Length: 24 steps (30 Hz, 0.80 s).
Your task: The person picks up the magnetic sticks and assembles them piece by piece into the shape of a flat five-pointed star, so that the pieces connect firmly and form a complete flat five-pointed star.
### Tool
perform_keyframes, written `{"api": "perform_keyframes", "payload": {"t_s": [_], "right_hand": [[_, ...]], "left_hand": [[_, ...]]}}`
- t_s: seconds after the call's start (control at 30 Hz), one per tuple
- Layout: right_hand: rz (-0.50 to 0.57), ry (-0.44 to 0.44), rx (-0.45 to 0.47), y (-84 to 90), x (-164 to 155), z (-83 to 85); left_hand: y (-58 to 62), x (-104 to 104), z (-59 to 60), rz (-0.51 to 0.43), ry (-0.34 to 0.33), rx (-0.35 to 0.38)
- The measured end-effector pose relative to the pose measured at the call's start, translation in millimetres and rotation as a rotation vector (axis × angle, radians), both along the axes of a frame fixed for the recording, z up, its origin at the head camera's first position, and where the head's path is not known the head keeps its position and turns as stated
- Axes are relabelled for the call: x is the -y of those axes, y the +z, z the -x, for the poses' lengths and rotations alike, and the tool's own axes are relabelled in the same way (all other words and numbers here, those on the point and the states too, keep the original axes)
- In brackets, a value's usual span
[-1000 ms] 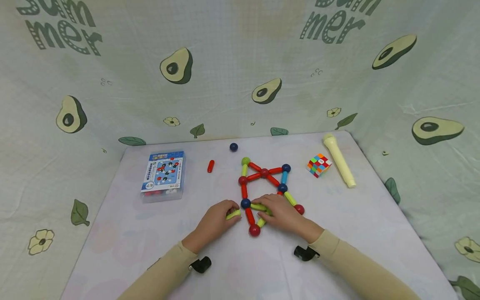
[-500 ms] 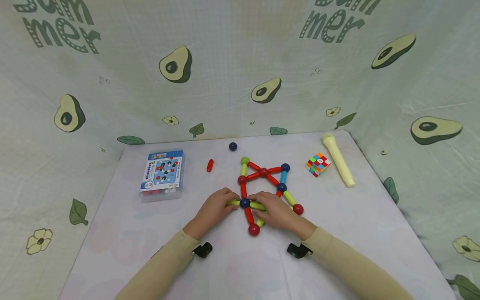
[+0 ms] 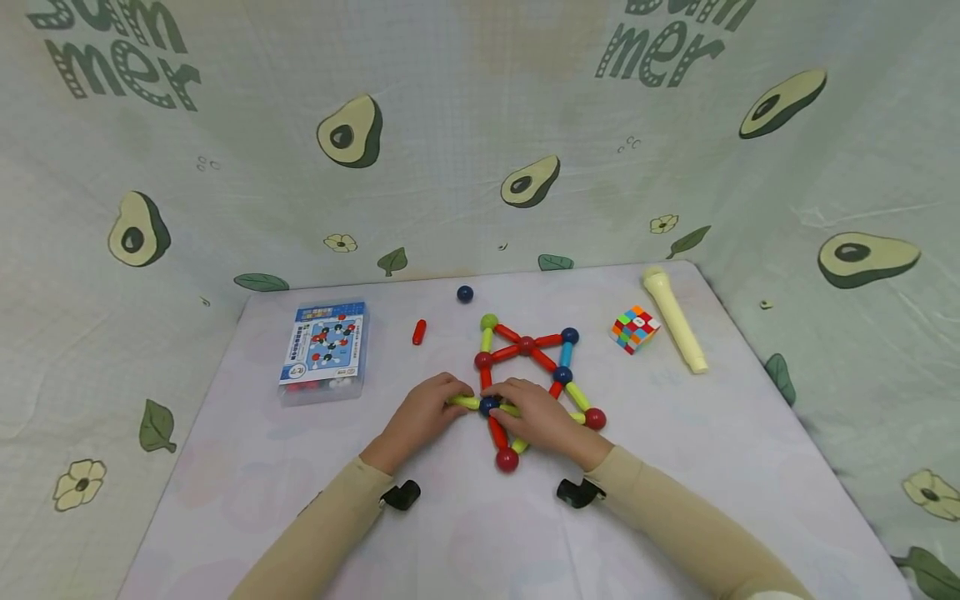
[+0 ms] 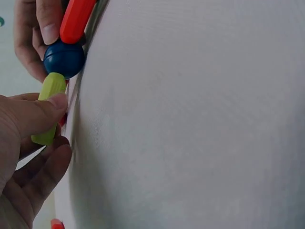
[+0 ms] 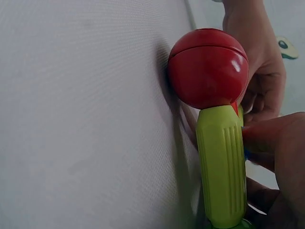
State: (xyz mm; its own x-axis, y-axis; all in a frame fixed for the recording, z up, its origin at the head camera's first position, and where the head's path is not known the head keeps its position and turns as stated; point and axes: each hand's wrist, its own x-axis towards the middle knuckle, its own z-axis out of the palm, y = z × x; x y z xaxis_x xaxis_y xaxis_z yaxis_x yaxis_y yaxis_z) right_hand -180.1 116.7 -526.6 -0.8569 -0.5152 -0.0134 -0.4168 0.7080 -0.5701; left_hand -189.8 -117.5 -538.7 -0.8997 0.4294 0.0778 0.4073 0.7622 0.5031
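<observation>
Since the earlier frame, the yellow-green stick (image 3: pixel 463 402) has closed on the dark blue ball (image 3: pixel 489 406) and now touches it. Rod-and-ball structure (image 3: pixel 528 367) lies flat mid-table (image 3: pixel 247 467); by appearance most joints are made, and a loose red stick (image 3: pixel 419 332) and blue ball (image 3: pixel 465 293) lie unused beyond. Left hand (image 3: pixel 423 412) pinches the stick between thumb and fingers. Right hand (image 3: pixel 536 415) rests curled over the adjoining sticks; its exact grip cannot be told. Sticks are smooth, rounded, brightly coloured.
</observation>
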Motion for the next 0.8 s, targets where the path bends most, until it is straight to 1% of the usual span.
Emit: {"api": "perform_keyframes", "payload": {"t_s": [0.13, 0.17, 0.33, 0.4, 0.47, 0.53, 0.6, 0.7, 0.77, 0.8], "right_hand": [[0.009, -0.005, 0.006, 0.7, 4, 1.2], [0.011, -0.004, 0.007, 0.9, 5, 1.4], [-0.012, -0.01, -0.001, 0.7, 5, 1.3], [-0.017, -0.013, 0.0, 0.5, 4, 1.0], [-0.02, -0.014, 0.002, 0.3, 3, 0.8], [-0.021, -0.016, 0.008, 0.2, 1, 0.7], [-0.02, -0.018, 0.012, 0.2, 0, 0.7], [-0.013, -0.015, 0.012, -0.7, -1, 0.9], [-0.006, -0.012, 0.01, -1.8, -1, 1.1], [-0.005, -0.011, 0.008, -2.5, -1, 1.2]], "left_hand": [[-1.7, 0, 2.9, -0.005, -0.004, -0.032], [-2.0, 0, 3.3, -0.009, 0.002, -0.028], [-3.2, -1, 4.5, -0.018, 0.031, 0.035], [-3.2, 1, 4.9, -0.027, 0.05, 0.069], [-2.8, 4, 5.9, -0.039, 0.081, 0.078], [-1.6, 8, 8.8, -0.063, 0.136, 0.067], [-1.7, 13, 14.3, -0.08, 0.223, 0.032], [-2.0, 21, 27.7, -0.097, 0.371, -0.017], [-2.5, 25, 38.5, -0.091, 0.456, -0.026], [-1.8, 27, 43.7, -0.09, 0.486, -0.022]]}}
